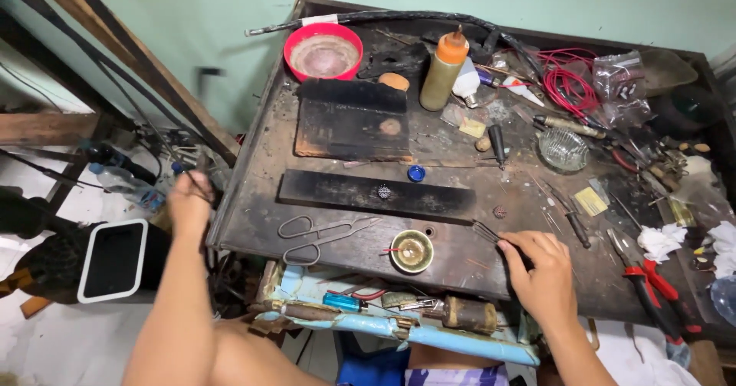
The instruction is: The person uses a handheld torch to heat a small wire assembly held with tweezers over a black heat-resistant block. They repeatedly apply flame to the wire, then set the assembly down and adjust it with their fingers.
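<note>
My left hand [188,200] reaches off the left side of the dark workbench [253,202], its fingers closed around a thin dark wire or rod near some cables. My right hand [540,267] rests on the bench near its front edge, gripping a small dark tool [486,233] with thin metal prongs that stick out to the left. Left of it on the bench sit a small round brass dish [412,251] and metal scissors [322,236]. A long black bar [376,193] lies across the middle.
At the back stand a red bowl [323,51], an orange-capped bottle [443,70], red wire [571,79] and a glass dish [563,149]. Red-handled pliers [648,279] lie at the right. An open drawer [399,317] holds small tools. A white-framed box [113,259] sits on the floor.
</note>
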